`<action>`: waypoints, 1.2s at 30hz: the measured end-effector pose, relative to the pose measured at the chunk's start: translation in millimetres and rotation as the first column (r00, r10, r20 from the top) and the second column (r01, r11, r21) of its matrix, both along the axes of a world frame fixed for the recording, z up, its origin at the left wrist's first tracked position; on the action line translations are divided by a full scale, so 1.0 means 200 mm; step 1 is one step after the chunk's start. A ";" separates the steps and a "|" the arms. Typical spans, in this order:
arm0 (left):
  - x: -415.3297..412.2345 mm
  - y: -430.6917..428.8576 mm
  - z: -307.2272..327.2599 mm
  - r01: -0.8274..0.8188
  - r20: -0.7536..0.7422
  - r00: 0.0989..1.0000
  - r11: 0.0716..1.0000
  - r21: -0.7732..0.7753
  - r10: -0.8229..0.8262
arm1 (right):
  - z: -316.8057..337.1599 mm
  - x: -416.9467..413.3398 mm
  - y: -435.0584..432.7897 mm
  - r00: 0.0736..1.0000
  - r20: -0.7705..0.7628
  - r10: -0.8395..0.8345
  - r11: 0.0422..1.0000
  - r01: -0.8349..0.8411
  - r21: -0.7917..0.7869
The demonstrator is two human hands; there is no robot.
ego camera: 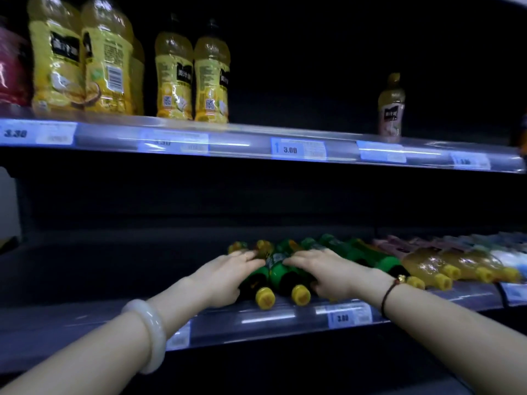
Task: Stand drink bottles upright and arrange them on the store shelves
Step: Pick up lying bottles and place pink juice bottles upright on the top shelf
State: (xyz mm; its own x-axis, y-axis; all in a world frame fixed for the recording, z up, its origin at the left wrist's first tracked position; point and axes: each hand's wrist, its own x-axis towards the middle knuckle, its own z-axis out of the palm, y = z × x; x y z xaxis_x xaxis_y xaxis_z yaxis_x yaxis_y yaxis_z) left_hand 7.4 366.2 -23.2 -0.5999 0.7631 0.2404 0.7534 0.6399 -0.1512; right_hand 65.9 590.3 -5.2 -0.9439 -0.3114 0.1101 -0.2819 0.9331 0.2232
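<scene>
Green bottles (370, 256) and amber bottles (427, 265) lie flat on the lower shelf (114, 269); yellow bottles (174, 78) stand on the upper shelf (242, 138).

Dim, blurry wide-angle view — blue glare on shelf edges (256, 143), curved margins.
</scene>
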 end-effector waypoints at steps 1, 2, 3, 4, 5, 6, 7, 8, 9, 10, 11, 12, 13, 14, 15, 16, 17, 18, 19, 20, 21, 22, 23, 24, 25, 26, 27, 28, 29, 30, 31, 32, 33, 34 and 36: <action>-0.01 0.01 -0.02 -0.007 0.013 1.000 1.000 0.004 0.007 | -0.02 -0.01 -0.01 1.000 0.004 0.007 1.000 -0.007 -0.002; -0.02 0.03 -0.03 -0.011 0.036 0.999 1.000 0.020 0.010 | -0.03 -0.02 -0.02 1.000 -0.005 0.016 1.000 -0.016 -0.011; -0.03 0.04 -0.04 -0.012 0.069 0.998 0.999 0.046 0.009 | -0.04 -0.04 -0.02 1.000 -0.017 0.025 0.999 -0.026 -0.020; -0.04 0.05 -0.05 -0.010 0.097 0.995 0.997 0.076 0.002 | -0.05 -0.05 -0.02 0.999 -0.027 0.032 0.999 -0.033 -0.029; -0.04 0.05 -0.06 -0.008 0.120 0.993 0.995 0.098 -0.004 | -0.06 -0.06 -0.01 0.999 -0.033 0.034 0.998 -0.036 -0.042; -0.05 0.05 -0.07 -0.005 0.136 0.991 0.994 0.112 -0.011 | -0.07 -0.07 0.00 0.999 -0.041 0.033 0.997 -0.036 -0.064; -0.06 0.05 -0.07 0.002 0.153 0.988 0.992 0.122 -0.021 | -0.09 -0.07 0.01 0.998 -0.049 0.030 0.995 -0.034 -0.094; -0.07 0.05 -0.07 0.007 0.179 0.983 0.992 0.130 -0.030 | -0.10 -0.07 0.02 0.998 -0.057 0.027 0.991 -0.034 -0.128; -0.08 0.05 -0.07 0.005 0.217 0.976 0.991 0.133 -0.034 | -0.11 -0.07 0.03 0.998 -0.060 0.026 0.987 -0.035 -0.160; -0.08 0.06 -0.06 0.003 0.262 0.964 0.991 0.132 -0.038 | -0.11 -0.06 0.04 0.998 -0.058 0.023 0.981 -0.034 -0.189; -0.09 0.07 -0.04 0.003 0.301 0.953 0.991 0.133 -0.043 | -0.11 -0.06 0.04 0.999 -0.050 0.017 0.977 -0.027 -0.211; -0.08 0.08 -0.02 0.007 0.327 0.943 0.989 0.146 -0.055 | -0.10 -0.05 0.05 0.999 -0.042 0.014 0.973 -0.024 -0.229; -0.08 0.10 -0.01 0.007 0.338 0.939 0.985 0.172 -0.065 | -0.10 -0.05 0.05 0.999 -0.041 0.016 0.969 -0.026 -0.247; -0.07 0.11 0.01 0.004 0.327 0.942 0.978 0.207 -0.072 | -0.10 -0.05 0.05 0.999 -0.046 0.019 0.963 -0.030 -0.269; -0.06 0.14 0.02 0.004 0.291 0.954 0.970 0.244 -0.077 | -0.10 -0.05 0.05 0.998 -0.055 0.013 0.955 -0.028 -0.295; -0.05 0.16 0.03 0.019 0.238 0.967 0.961 0.275 -0.087 | -0.10 -0.04 0.05 0.998 -0.070 -0.002 0.948 -0.020 -0.318; -0.05 0.18 0.04 0.052 0.183 0.977 0.955 0.293 -0.109 | -0.10 -0.02 0.05 0.996 -0.091 -0.025 0.941 -0.008 -0.339; -0.04 0.21 0.04 0.091 0.145 0.980 0.951 0.296 -0.139 | -0.10 -0.01 0.06 0.992 -0.115 -0.050 0.933 0.005 -0.359; -0.03 0.25 0.04 0.126 0.132 0.976 0.948 0.291 -0.170 | -0.09 0.02 0.08 0.988 -0.136 -0.080 0.925 0.023 -0.379; -0.02 0.28 0.04 0.157 0.130 0.971 0.948 0.278 -0.199 | -0.09 0.05 0.10 0.981 -0.156 -0.113 0.917 0.042 -0.396; -0.01 0.33 0.04 0.185 0.125 0.966 0.946 0.265 -0.224 | -0.09 0.08 0.14 0.973 -0.175 -0.149 0.908 0.065 -0.414; 0.01 0.38 0.05 0.213 0.113 0.962 0.941 0.262 -0.249 | -0.09 0.11 0.19 0.964 -0.192 -0.186 0.900 0.089 -0.426; 0.02 0.44 0.05 0.238 0.102 0.957 0.934 0.265 -0.273 | -0.09 0.14 0.24 0.954 -0.203 -0.221 0.891 0.113 -0.439; 0.04 0.51 0.06 0.262 0.089 0.951 0.925 0.274 -0.296 | -0.09 0.18 0.30 0.944 -0.207 -0.256 0.883 0.141 -0.448; 0.06 0.58 0.06 0.280 0.081 0.946 0.918 0.281 -0.314 | -0.09 0.21 0.37 0.936 -0.208 -0.284 0.878 0.167 -0.449; 0.07 0.66 0.06 0.293 0.081 0.941 0.913 0.283 -0.327 | -0.08 0.25 0.46 0.927 -0.206 -0.313 0.877 0.198 -0.439; 0.09 0.73 0.06 0.303 0.083 0.938 0.911 0.278 -0.338 | -0.07 0.28 0.52 0.921 -0.202 -0.334 0.876 0.224 -0.428; 0.10 0.80 0.07 0.313 0.085 0.934 0.910 0.272 -0.347 | -0.05 0.30 0.59 0.915 -0.192 -0.356 0.873 0.252 -0.418; 0.11 0.89 0.07 0.324 0.084 0.930 0.905 0.274 -0.358 | -0.04 0.33 0.67 0.908 -0.189 -0.374 0.871 0.273 -0.408; 0.13 0.98 0.08 0.330 0.078 0.928 0.901 0.280 -0.364 | -0.03 0.35 0.75 0.903 -0.186 -0.387 0.870 0.291 -0.398; 0.14 1.07 0.08 0.338 0.069 0.926 0.897 0.286 -0.371 | -0.02 0.37 0.84 0.900 -0.185 -0.394 0.873 0.303 -0.383; 0.16 1.17 0.09 0.342 0.070 0.924 0.894 0.289 -0.376 | -0.01 0.37 0.93 0.900 -0.189 -0.392 0.882 0.309 -0.356; 0.18 1.26 0.09 0.341 0.080 0.923 0.895 0.288 -0.377 | -0.01 0.37 1.03 0.904 -0.187 -0.385 0.892 0.312 -0.326; 0.19 1.35 0.09 0.335 0.099 0.922 0.899 0.282 -0.374 | 0.00 0.36 1.12 0.910 -0.178 -0.374 0.902 0.313 -0.297; 0.20 1.51 0.09 0.302 0.165 0.924 0.922 0.243 -0.346 | 0.00 0.33 1.30 0.925 -0.138 -0.353 0.917 0.313 -0.248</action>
State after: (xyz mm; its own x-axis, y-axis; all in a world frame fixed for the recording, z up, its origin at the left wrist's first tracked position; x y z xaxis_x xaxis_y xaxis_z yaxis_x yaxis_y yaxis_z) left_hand 47.9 668.4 -5.2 -0.3808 0.8689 0.3164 0.9246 0.3560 0.1354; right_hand 132.3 850.8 -4.4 -0.9473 0.0684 0.3130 0.0789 0.9967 0.0211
